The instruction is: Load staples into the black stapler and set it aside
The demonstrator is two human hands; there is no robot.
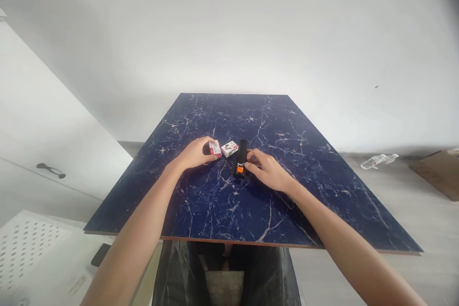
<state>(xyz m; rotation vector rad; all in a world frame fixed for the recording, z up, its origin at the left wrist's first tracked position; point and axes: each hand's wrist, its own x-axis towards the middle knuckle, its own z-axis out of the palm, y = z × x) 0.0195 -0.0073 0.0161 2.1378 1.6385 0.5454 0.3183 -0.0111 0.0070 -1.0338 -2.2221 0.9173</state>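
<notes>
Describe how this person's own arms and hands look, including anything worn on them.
The left forearm and right forearm are slim and bare, with no sleeves in view. The left hand and right hand are ungloved; no watch, bracelet or ring can be made out.

Small red-and-white cardboard box (215, 148): left end hidden by left hand (196, 153), print too small to read. Same for lettering on the small white box with dark pictures (230, 148). Long black object with an orange patch (243, 150): right edge partly behind right hand (268, 170), label illegible. That hand's lower fingers are tucked out of sight. Both forearms cut off at bottom. Flat dark rectangular object (101, 254) half behind left forearm, can't identify. Brown cardboard box (435, 172) clipped by right edge. Dark wall speck (376, 87): too small to tell.
</notes>
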